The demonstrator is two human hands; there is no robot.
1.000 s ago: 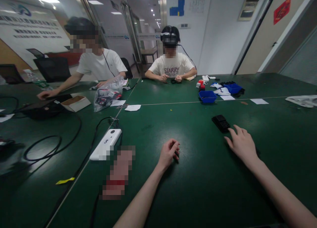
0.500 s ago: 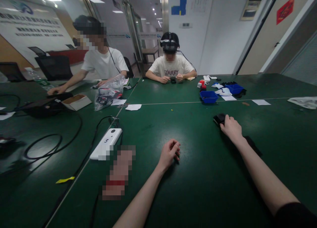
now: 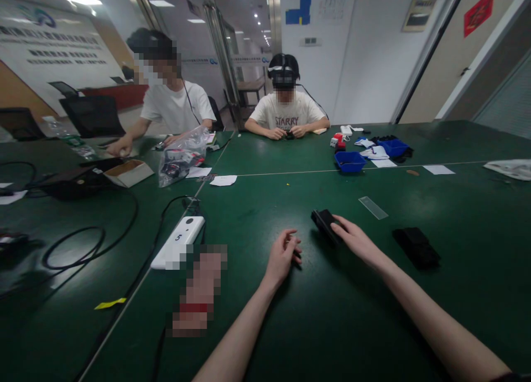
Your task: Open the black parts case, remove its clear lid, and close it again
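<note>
My right hand point(image 3: 355, 238) grips a black boxy device point(image 3: 326, 224) by its right side, tilted and just over the green table point(image 3: 315, 326); its exact kind is unclear. My left hand point(image 3: 282, 255) rests at the middle of the table, left of the device, with loosely bent fingers apart and nothing in them. A clear flat strip point(image 3: 373, 207) lies beyond my right hand. Right of my right forearm is a black fabric-like pouch point(image 3: 416, 247).
At left lie a white power bank point(image 3: 180, 241) marked 5, black cables point(image 3: 89, 227) and a yellow strip point(image 3: 110, 303). Farther off are a clear plastic bag point(image 3: 182, 155), an open carton point(image 3: 129, 173) and a blue tray point(image 3: 349, 162). Two people sit across the table.
My right hand has brought the black device leftward and nearer, toward my left hand. The clear strip and the whole pouch now show. My left hand stays almost still.
</note>
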